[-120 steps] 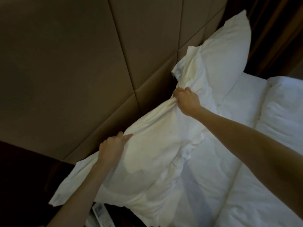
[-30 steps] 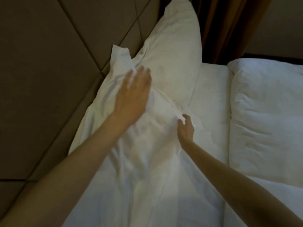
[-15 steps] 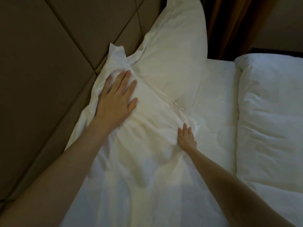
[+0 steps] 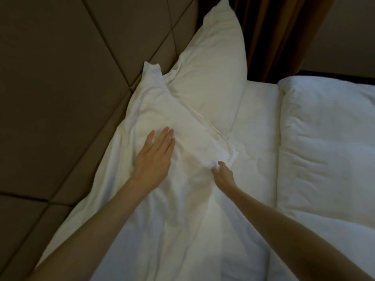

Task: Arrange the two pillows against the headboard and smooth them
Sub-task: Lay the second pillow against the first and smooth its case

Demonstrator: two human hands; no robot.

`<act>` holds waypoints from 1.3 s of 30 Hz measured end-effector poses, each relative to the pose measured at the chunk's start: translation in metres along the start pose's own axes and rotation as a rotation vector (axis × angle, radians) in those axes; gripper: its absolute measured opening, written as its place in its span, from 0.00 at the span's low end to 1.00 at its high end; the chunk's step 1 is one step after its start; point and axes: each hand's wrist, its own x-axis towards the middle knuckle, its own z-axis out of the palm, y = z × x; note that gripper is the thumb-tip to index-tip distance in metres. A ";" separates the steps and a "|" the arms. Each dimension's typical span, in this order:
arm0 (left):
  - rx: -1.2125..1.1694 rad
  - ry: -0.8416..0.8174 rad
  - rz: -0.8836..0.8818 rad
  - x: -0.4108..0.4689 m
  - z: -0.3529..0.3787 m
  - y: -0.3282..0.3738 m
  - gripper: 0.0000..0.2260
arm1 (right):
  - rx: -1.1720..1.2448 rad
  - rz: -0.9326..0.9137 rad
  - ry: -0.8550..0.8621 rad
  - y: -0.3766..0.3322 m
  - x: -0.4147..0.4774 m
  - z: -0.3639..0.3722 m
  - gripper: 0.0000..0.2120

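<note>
The near soft white fabric pillow (image 4: 162, 163) leans on the tan padded panelled headboard (image 4: 67, 82), overlapping the far white pillow (image 4: 211, 74) at 1 o'clock. Judged light, limp, crease-prone; best taken at corners or seams. Left hand (image 4: 154, 159) lies flat, fingers (image 4: 162, 138) spread. Right hand (image 4: 224, 176) pinches the case's corner. No containers seen.

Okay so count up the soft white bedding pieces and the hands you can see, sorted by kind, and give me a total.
Pillows: 2, the near pillow and the far pillow
Duvet: 1, the folded duvet
Hands: 2, the left hand and the right hand
Total: 5
</note>
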 end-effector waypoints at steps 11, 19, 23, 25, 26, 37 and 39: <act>-0.053 -0.229 -0.135 -0.120 -0.005 0.010 0.29 | 0.111 -0.270 0.001 -0.031 -0.081 0.070 0.28; -0.093 -0.229 -0.257 -0.163 -0.018 -0.029 0.27 | -0.099 0.067 -0.241 0.003 -0.092 0.142 0.36; -0.049 -0.250 -0.318 -0.180 -0.028 -0.033 0.25 | -0.281 0.156 -0.326 0.040 -0.100 0.153 0.37; -0.048 -0.259 -0.345 -0.184 -0.032 -0.027 0.24 | -0.348 0.165 -0.352 0.054 -0.107 0.152 0.38; -0.021 -0.262 -0.337 -0.185 -0.033 -0.023 0.24 | -0.372 0.158 -0.360 0.058 -0.109 0.150 0.39; 0.019 -0.326 -0.173 -0.222 -0.030 0.036 0.28 | -0.037 -0.138 -0.092 0.007 -0.143 0.126 0.26; 0.034 -0.298 -0.198 -0.235 -0.030 0.024 0.28 | 0.120 -0.202 -0.078 -0.008 -0.161 0.139 0.28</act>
